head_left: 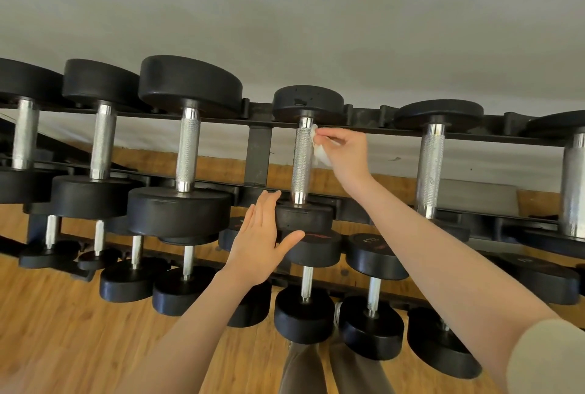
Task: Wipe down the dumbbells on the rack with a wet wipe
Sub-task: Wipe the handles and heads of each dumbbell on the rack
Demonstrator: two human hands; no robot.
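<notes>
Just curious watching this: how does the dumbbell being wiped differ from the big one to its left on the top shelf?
The dumbbell being wiped has clearly smaller black ends than the big dumbbell. It has the right hand pressing a white wipe to its handle and the left hand flat on its near end; the big one is untouched. Both have knurled metal handles and rest across the same rack.

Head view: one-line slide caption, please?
Right hand presses a wet wipe against a top-rack dumbbell's knurled handle; open left hand steadies its near head.
</notes>
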